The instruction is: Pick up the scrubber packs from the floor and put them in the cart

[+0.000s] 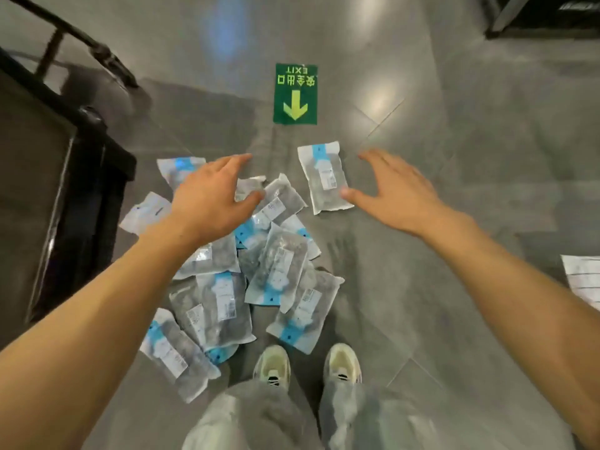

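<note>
From my feed I see both forearms bare, no sleeves reaching the wrists, no watch or rings on the left hand point(207, 203) or right hand point(394, 196). Below them, loose light-grey trousers point(259, 414) fall over pale cream sneakers point(342, 362) with dark striped tongues.

Clear plastic scrubber packs point(227, 271) w/ dark grey contents, light-blue bands, white cloud shapes & white barcode labels; grey glossy tiled floor point(454, 157) under them. Green rectangular exit sticker point(295, 93) w/ yellow-green arrow & lettering; black metal-framed cart point(74, 190) w/ dark brown panel. Cream sneakers point(306, 363) w/ black-white stripes, light grey trousers point(259, 417), white lined paper sheet point(584, 280) at rt edge.
</note>
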Demonstrator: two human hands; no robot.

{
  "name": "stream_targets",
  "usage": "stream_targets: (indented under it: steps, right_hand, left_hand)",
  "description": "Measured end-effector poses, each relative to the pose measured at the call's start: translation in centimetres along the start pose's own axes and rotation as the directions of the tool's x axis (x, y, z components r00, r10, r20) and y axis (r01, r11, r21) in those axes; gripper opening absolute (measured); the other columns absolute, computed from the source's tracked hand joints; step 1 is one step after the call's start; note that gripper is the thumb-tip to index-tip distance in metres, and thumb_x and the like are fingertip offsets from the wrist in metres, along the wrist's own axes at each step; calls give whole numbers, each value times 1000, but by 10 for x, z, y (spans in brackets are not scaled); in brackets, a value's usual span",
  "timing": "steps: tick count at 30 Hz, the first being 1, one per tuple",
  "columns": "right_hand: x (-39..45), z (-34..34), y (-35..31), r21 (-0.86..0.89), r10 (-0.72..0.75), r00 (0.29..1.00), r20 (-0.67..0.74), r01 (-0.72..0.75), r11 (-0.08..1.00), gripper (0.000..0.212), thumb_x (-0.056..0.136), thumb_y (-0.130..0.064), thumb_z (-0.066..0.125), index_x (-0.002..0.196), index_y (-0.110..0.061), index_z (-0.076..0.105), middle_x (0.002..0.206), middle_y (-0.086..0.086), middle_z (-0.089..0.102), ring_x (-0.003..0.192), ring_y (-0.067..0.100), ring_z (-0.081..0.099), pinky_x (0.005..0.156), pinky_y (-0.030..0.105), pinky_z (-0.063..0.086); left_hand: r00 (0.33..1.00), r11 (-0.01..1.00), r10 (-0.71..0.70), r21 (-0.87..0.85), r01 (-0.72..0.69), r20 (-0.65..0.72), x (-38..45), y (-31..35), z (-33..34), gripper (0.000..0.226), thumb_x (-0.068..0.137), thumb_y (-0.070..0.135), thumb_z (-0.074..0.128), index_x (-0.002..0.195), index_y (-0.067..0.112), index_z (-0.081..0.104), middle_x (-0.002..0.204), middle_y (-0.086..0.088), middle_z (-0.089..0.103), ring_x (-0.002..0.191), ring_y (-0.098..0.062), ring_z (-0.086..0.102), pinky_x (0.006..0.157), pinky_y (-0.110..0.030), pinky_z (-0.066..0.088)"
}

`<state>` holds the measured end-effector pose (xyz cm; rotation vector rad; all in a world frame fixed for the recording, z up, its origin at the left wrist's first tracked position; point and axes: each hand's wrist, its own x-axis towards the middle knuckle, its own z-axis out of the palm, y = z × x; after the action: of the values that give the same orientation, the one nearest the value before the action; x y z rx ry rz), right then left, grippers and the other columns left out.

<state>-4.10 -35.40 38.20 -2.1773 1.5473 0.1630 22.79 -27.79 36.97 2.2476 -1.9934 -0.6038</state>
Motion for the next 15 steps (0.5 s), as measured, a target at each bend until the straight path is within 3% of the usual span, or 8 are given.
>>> stream_targets:
  steps: [8,12,15]
  right_hand:
    - [65,254,94,-48,-48,998,50,50,998,82,94,-63,57,159,-21,29,166,3,33,151,25,32,119,40,28]
    - [79,326,126,-92,-39,995,96,48,995,88,93,-66,56,162,-23,22,170,7,21,156,25,24,123,39,22]
    - [84,360,137,-117,-62,994,92,72,990,91,92,-66,55,162,-22,19,170,7,23,155,26,25,123,40,22]
  left_hand:
    - [992,999,-26,-25,29,120,35,-84,267,81,87,62,49,152,14,42,147,-17,56,130,-41,55,104,-51,47]
    - [992,999,-18,28,15,122,42,-105,335,84,86,62,47,154,15,39,150,-18,53,135,-39,51,108,-51,44]
    - [996,1000,0,6,0,91,43,-111,361,88,83,66,43,153,13,39,148,-19,54,133,-40,53,106,-53,46]
